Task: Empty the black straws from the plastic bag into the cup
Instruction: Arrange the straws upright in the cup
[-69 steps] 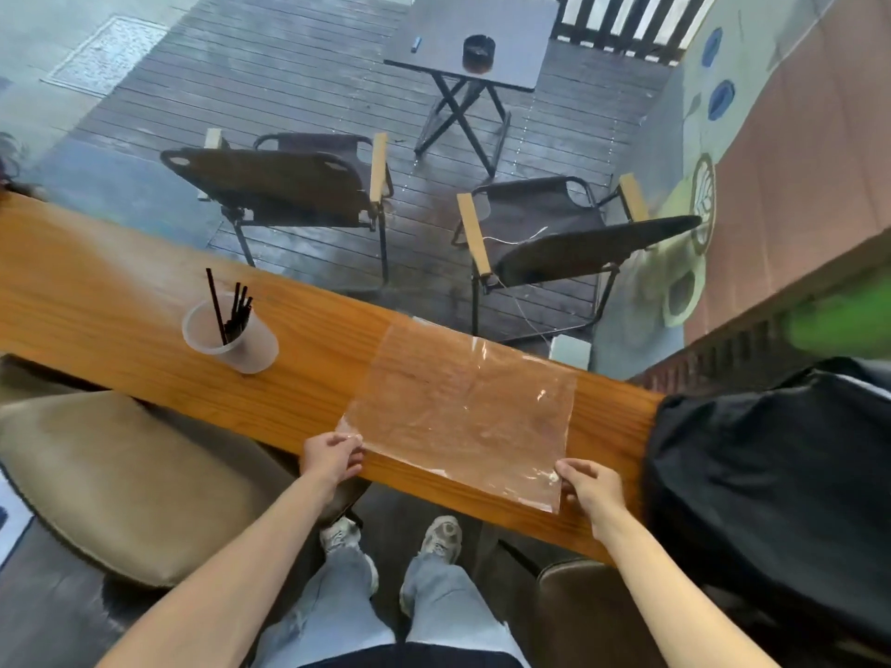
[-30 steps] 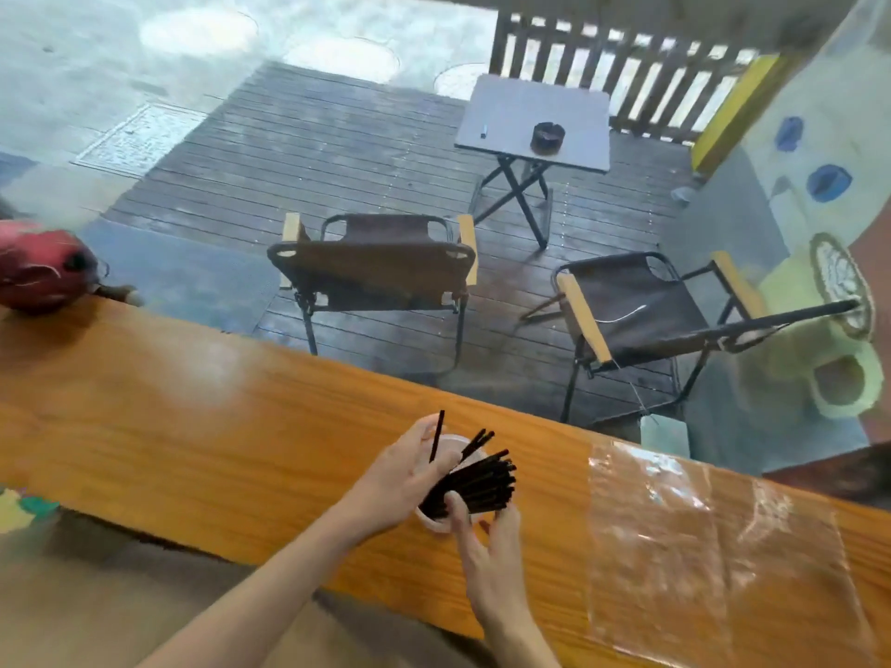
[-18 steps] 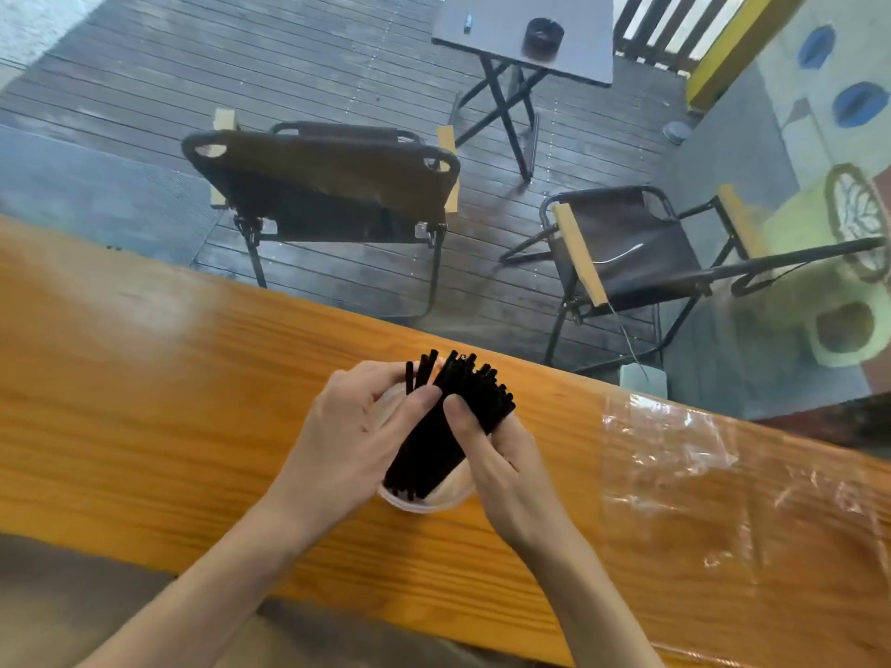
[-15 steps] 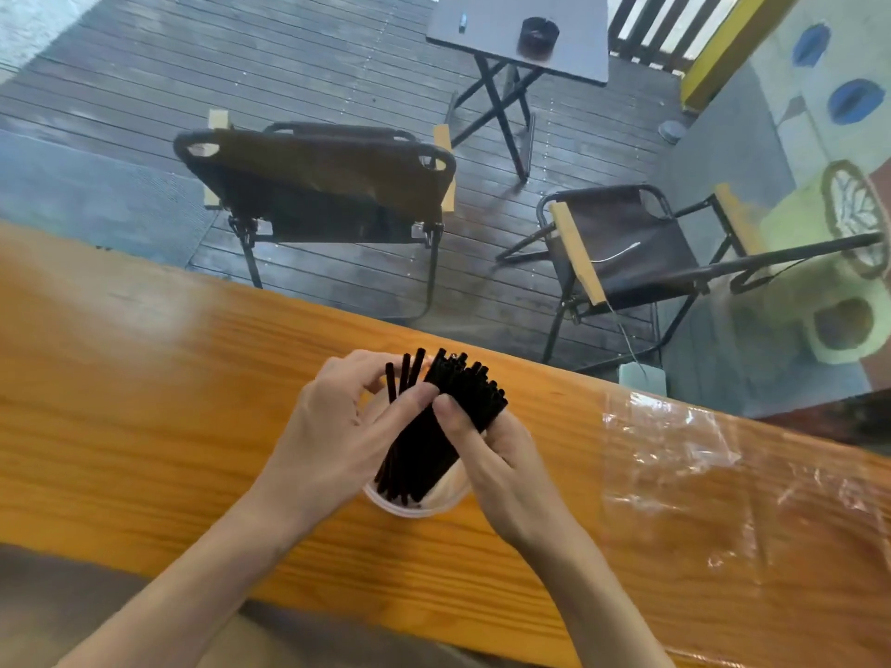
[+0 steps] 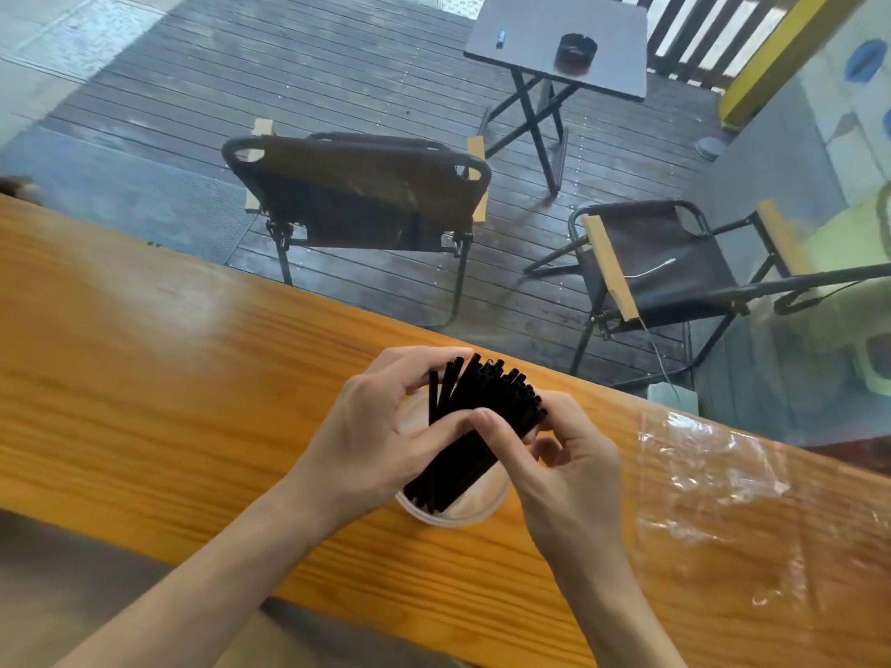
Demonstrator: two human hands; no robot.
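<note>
1. Head view: your left hand (image 5: 371, 441) is curled around the bunch of black straws (image 5: 475, 426), with the thumb on the near side and the fingers on the far side
2. Your right hand (image 5: 571, 467) also grasps the black straws, its thumb pressing on the near side of the bunch right next to your left thumb, its other fingers bent
3. The black straws stand in the cup (image 5: 455, 506), and they lean up and to the right, so their open tops stick out well above the rim
4. One or two thin straws stand a little apart on the left side of the bunch, close to your left fingers
5. The cup is see-through plastic and sits on the long wooden counter (image 5: 144, 388), near its front edge
6. The plastic bag (image 5: 713, 479) lies flat and crinkly on the counter, to the right of the cup and not touching it, and neither hand is on it
7. Past the counter there is a dark wooden deck with two folding chairs (image 5: 357, 195)
8. Farther back stands a small folding table (image 5: 559, 36) with a round black ashtray (image 5: 576, 48) on top
</note>
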